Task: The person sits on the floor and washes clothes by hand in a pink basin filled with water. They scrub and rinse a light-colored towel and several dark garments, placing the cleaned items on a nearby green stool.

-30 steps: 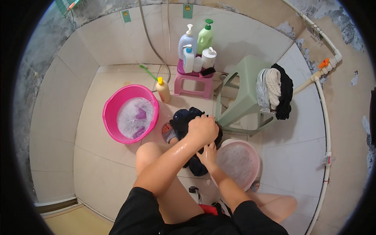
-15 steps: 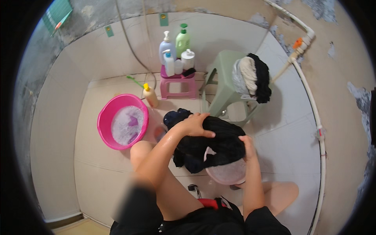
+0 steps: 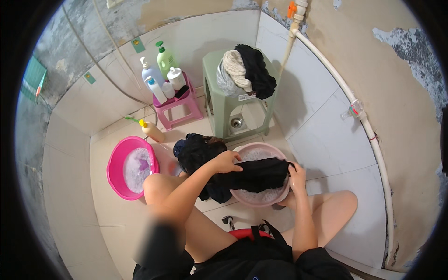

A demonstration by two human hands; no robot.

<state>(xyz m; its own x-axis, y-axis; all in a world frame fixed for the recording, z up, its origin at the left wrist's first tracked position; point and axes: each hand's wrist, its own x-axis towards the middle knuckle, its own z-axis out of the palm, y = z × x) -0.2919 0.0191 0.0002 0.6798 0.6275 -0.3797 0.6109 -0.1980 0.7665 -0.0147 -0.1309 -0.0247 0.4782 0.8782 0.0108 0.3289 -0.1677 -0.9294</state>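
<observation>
A wet black garment [image 3: 258, 175] is stretched out flat between my two hands, over a pale pink basin [image 3: 260, 201] of soapy water. My left hand [image 3: 227, 162] grips its left part, fingers closed on the fabric. At the right end, my right hand [image 3: 297, 176] pinches the edge of the cloth, thumb on top. Against my left hand's side of the basin lies a heap of dark clothes [image 3: 198, 154], partly hidden by my left hand and forearm.
A bright pink tub [image 3: 112, 170] of suds stands at left, beside a cream bottle [image 3: 153, 132] with a yellow cap. Behind, a pink stool [image 3: 177, 115] bears several pump bottles. A green stool [image 3: 212, 93] holds white and black clothes [image 3: 254, 70], near a floor drain [image 3: 237, 122].
My view has turned to the right. The black garment, bunched and covering much of the basin before, is now spread into a straight strip between my hands, exposing more suds.
</observation>
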